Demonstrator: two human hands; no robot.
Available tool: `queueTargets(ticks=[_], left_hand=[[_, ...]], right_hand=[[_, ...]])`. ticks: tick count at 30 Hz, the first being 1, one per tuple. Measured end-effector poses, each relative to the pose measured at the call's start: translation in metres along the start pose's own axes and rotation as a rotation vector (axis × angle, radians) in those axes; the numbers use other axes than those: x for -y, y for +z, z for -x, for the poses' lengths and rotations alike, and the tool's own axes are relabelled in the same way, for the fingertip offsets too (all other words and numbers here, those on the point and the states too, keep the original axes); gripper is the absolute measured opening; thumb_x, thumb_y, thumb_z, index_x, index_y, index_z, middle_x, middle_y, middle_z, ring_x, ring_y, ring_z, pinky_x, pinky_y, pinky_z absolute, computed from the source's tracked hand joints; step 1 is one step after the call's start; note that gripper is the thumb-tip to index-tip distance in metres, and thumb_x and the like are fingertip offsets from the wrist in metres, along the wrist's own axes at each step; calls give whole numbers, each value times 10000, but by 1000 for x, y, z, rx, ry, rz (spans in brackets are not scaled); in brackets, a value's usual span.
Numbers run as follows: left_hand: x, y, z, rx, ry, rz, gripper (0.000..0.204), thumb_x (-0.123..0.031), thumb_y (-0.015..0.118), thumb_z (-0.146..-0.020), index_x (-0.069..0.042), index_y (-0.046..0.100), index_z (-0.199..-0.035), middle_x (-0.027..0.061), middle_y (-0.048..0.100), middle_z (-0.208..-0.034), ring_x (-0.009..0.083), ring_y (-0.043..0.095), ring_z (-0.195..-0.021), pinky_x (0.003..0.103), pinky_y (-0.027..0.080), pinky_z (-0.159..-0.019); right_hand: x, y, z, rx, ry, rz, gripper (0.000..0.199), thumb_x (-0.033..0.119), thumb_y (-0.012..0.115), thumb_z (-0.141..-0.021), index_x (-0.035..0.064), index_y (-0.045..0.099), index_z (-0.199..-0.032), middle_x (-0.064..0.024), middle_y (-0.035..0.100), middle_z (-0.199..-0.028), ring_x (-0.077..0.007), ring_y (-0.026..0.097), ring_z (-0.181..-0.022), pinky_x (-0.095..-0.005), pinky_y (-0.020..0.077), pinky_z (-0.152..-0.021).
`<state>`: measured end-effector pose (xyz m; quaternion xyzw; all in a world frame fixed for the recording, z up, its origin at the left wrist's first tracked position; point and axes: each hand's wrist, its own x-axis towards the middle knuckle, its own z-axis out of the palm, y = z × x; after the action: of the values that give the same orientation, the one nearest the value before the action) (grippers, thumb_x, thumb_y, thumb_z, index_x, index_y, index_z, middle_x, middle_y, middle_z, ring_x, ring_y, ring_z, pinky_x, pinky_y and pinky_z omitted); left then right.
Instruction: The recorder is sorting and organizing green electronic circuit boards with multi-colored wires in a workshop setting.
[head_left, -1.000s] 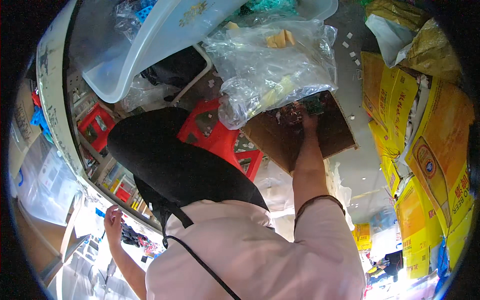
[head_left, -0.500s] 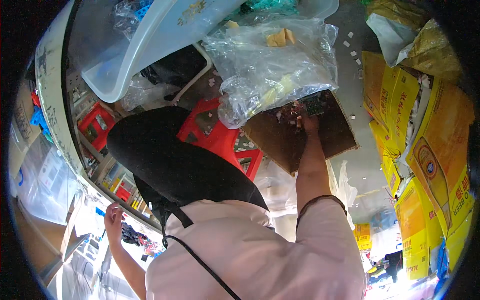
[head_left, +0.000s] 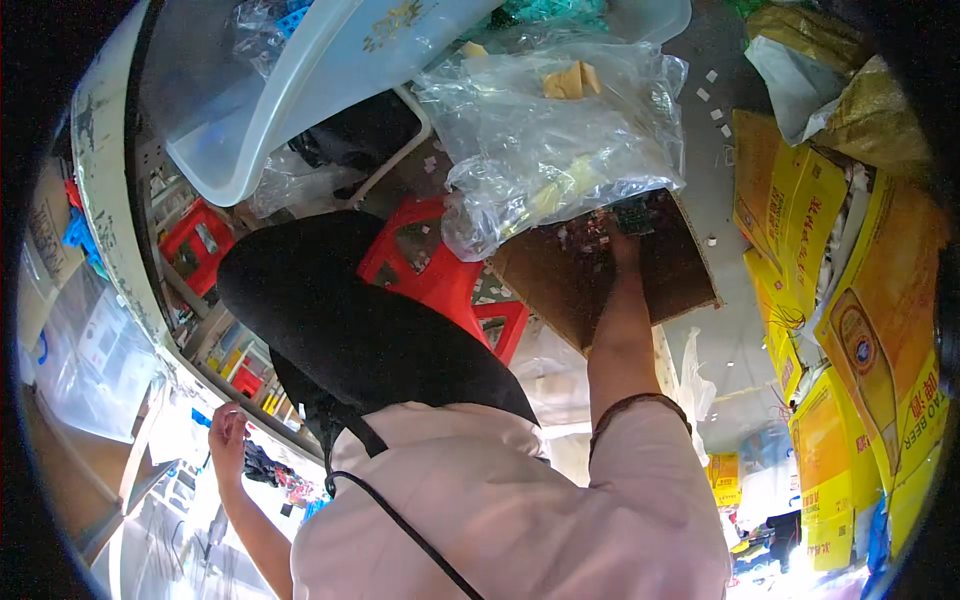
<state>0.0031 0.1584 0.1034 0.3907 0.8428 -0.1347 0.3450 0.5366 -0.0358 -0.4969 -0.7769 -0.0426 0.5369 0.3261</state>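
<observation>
My right hand (head_left: 626, 248) reaches down into an open brown cardboard box (head_left: 690, 265). Its fingers are dim among small reddish and pale pieces (head_left: 582, 236) in the box. Right at the fingertips is a dark green piece (head_left: 634, 215) that looks like a circuit board; whether I grip it cannot be made out. A crumpled clear plastic bag (head_left: 560, 140) covers the box's far left side. Away to the left, my left hand (head_left: 228, 432) is at the edge of a bright worktable, fingers loosely bent and apart, with nothing visible in them.
A translucent plastic tub (head_left: 240, 170) stands at the far left, and a red plastic stool (head_left: 435, 265) is left of the box. Yellow printed cartons (head_left: 800, 200) are stacked along the right. White scraps (head_left: 703, 95) litter the grey floor. A woven sack (head_left: 875, 115) lies at far right.
The view has shifted slightly, so most things sit a little lower. My right hand has moved slightly within the box. The left hand stays at the table edge.
</observation>
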Motion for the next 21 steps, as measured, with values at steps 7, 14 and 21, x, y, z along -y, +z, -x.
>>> queueTargets(ticks=[7, 14, 21], left_hand=[[5, 2, -1, -16, 20, -11, 261, -194, 594, -926, -43, 550, -1134, -9, 550, -746, 70, 495, -641, 209, 384, -548], [-5, 5, -2, -10, 5, -13, 245, -173, 584, -926, -43, 554, -1132, -1, 560, -775, 72, 498, -642, 208, 386, -556], [4, 7, -7, 7, 48, -10, 249, -168, 587, -923, -33, 551, -1130, -3, 567, -790, 66, 510, -644, 197, 384, -546]], right_hand=[[-31, 1, -20, 34, -82, -48, 620, 262, 821, -706, 32, 565, -1221, -94, 590, -1217, -234, 548, -1109, -374, 446, -945], [-7, -3, -4, 148, 28, -15, 527, 231, 781, -751, 48, 583, -1204, -79, 590, -1214, -245, 548, -1117, -405, 439, -958], [32, -7, 11, 371, 108, -90, 464, 247, 718, -817, 68, 574, -1220, -71, 577, -1227, -264, 530, -1151, -450, 438, -964]])
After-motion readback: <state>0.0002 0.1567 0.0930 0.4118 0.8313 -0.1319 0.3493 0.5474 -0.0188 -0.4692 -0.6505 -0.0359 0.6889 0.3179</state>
